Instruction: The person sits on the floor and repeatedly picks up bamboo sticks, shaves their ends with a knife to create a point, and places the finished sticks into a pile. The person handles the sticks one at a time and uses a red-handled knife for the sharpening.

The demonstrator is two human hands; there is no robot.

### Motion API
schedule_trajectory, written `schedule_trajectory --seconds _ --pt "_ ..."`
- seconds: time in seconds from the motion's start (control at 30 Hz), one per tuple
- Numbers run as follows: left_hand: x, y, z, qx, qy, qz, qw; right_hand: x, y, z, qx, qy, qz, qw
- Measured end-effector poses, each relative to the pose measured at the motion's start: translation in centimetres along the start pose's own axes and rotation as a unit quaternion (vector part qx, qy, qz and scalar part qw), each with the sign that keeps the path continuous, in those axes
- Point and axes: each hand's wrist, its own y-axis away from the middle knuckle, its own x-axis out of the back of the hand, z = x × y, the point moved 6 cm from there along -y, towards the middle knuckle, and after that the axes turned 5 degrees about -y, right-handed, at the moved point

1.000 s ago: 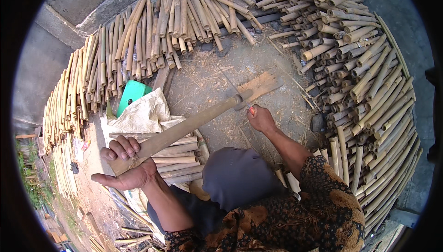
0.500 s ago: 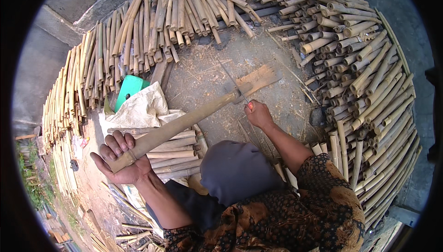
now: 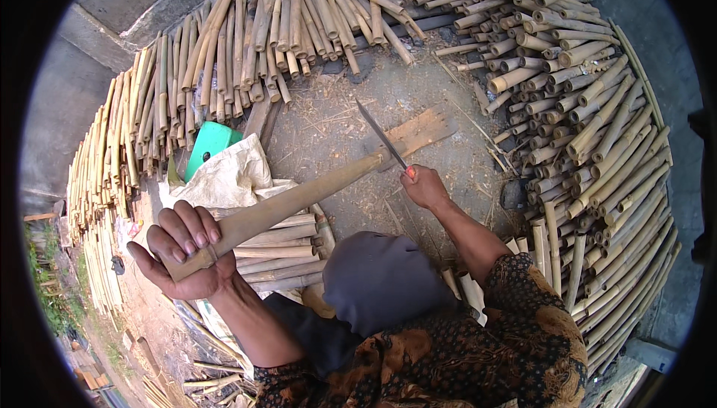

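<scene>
Bamboo piece [image 3: 302, 202]: runs slantwise from the left hand [image 3: 196, 238] to the near end of a wooden board [image 3: 424, 133]; contact there unclear. Looks stiff, rather light for its length; smooth skin, so may roll in the palm.
Where to hold: near end, by the raised ring, well apart from the blade.
Left hand: gripping that end, fingers curled over, thumb sticking out.
Right hand [image 3: 427, 187]: closed around the red handle of a knife [image 3: 381, 132].
Blade: crosses by the bamboo's far end; cannot tell whether touching.
In the way: dark-clothed knee [image 3: 388, 281] between the forearms; bamboo lengths [image 3: 280, 252] below the held piece.
Farther around: crumpled pale sack [image 3: 233, 172], green box [image 3: 212, 148] beside it, stacked bamboo poles [image 3: 590, 109] right and back.
</scene>
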Motion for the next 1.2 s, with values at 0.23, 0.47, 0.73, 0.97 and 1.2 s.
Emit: schedule_trajectory --seconds 0.23,0.47,0.73,0.97,1.2 --pt "-0.5 -1.0 -0.5 0.008 0.012 -0.025 1.0 0.3 2.1 0.6 0.081 -0.053 -0.005 0.995" --pt "-0.9 -1.5 -0.5 0.012 0.022 -0.058 0.998 -0.3 -0.3 4.3 0.03 0.018 0.023 0.999" --pt "2.4 -1.7 -0.8 0.023 0.027 0.08 0.996 -1.5 -2.8 9.9 -0.101 0.077 0.009 0.992" --pt "11.0 0.6 7.4 0.02 0.044 0.267 0.962 -5.4 -1.9 1.4 0.232 0.243 -0.046 0.941" --pt "20.1 8.2 18.7 -0.081 -0.259 0.502 0.821 -15.6 3.7 -6.0 0.267 0.122 -0.311 0.904"
